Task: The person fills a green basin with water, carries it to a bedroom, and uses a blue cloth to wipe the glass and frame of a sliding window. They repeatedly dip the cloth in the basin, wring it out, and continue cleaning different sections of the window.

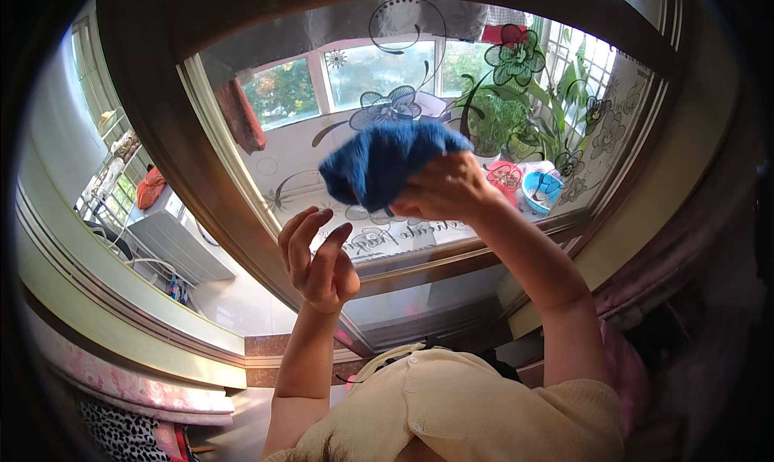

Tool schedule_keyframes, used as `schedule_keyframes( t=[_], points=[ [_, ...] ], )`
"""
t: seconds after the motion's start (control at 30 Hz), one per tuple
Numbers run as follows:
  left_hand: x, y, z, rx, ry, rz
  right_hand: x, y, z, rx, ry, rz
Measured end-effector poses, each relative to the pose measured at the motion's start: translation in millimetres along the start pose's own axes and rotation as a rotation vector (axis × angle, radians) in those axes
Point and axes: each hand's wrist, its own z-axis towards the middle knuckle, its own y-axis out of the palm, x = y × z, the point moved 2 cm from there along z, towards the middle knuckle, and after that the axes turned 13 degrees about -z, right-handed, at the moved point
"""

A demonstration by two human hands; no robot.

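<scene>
A blue cloth is bunched in my right hand, held up in front of a framed glass door panel. The cloth's edge is slightly blurred, and whether it touches the glass I cannot tell. My left hand is raised lower and to the left, its fingers half curled and apart with nothing in them. Dark printed flowers and lettering decorate the glass. The cloth hides part of the pattern, and my right fingertips are partly hidden by the cloth.
The door's brown frame surrounds the panel. Through the glass show potted plants, a pink basin and a blue basin. Left, beyond the doorway, stands a grey-white appliance with an orange bag. A pink curtain hangs lower left.
</scene>
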Motion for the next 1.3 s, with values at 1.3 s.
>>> schedule_keyframes(
  t=[1.3],
  points=[
    [40.1,163.1,100.4,-0.166,0.087,0.212,210.9,-57.4,-97.0,0.286,0.715,-0.33]
  ],
)
